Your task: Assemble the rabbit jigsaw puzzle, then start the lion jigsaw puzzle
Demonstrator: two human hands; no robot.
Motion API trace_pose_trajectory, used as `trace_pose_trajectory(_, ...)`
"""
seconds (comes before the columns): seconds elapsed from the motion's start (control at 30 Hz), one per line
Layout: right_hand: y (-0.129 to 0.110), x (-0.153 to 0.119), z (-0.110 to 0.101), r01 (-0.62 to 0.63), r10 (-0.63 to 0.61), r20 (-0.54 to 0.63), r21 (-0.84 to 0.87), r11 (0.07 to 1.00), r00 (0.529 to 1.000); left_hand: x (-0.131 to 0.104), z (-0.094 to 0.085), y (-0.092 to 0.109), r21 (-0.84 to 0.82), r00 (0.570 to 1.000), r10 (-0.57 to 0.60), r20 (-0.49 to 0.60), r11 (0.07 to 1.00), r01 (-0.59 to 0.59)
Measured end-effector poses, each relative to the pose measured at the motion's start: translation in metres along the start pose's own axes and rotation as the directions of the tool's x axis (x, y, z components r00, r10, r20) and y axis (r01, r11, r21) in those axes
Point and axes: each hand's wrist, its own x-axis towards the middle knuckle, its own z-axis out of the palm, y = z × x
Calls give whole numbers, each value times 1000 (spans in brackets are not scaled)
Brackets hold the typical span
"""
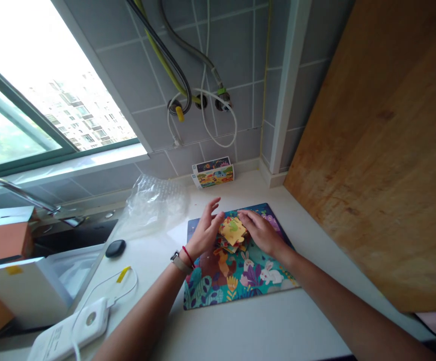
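A small stack of jigsaw puzzle pieces point(233, 231), the top one yellow with a green shape, lies on a colourful picture board point(218, 293) printed with white rabbits, flowers and leaves. At the stack's left side is my left hand point(206, 231), its fingers stretched out and the thumb near the pieces. My right hand point(262, 231) lies over the board on the other side, fingers extended with their tips by the top piece. Whether either hand presses on the stack I cannot tell. The lower pieces are partly hidden.
Picture cards point(215, 175) lean against the back wall. Crumpled clear plastic wrap point(157, 203), a black oval object point(115, 248) and a white device point(70, 328) with a cable lie left. Beyond are boxes point(3, 243) and a sink tap point(18, 186). A wooden panel point(368, 150) borders the right.
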Motion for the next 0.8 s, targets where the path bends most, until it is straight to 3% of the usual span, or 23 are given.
trace_pose_trajectory(0.03, 0, 1, 0, 1, -1, -3, 0, 1000, 1000, 1, -2, -1, 81, 998, 50, 45, 995, -54)
trace_pose_trajectory(0.07, 1, 1, 0, 1, -1, -3, -3, 1000, 1000, 7, -6, -5, 168, 995, 102, -8, 981, -99)
trace_pose_trajectory(0.13, 2, 2, 1, 0, 0, 5, -13, 1000, 1000, 29, -16, -22, 294, 964, 150, -219, 952, -82)
trace_pose_trajectory(0.2, 4, 3, 1, 5, -4, 18, -21, 1000, 1000, 56, -28, -46, 273, 918, 42, -394, 959, 73)
trace_pose_trajectory(0.27, 5, 3, 1, 11, -10, 29, -25, 1000, 1000, 81, -36, -70, 124, 859, -156, -488, 962, 245)
trace_pose_trajectory(0.33, 6, 3, 1, 15, -14, 36, -26, 1000, 999, 101, -41, -89, 72, 837, -236, -493, 948, 310)
trace_pose_trajectory(0.43, 7, 2, 2, 23, -22, 41, -32, 999, 999, 121, -43, -105, 23, 849, -315, -425, 933, 358)
trace_pose_trajectory(0.6, 9, 2, 2, 38, -36, 40, -36, 999, 999, 140, -45, -114, 26, 834, -390, -389, 901, 433)
trace_pose_trajectory(0.8, 10, 2, 3, 39, -37, 50, -39, 998, 998, 145, -47, -119, 70, 818, -401, -413, 881, 467)
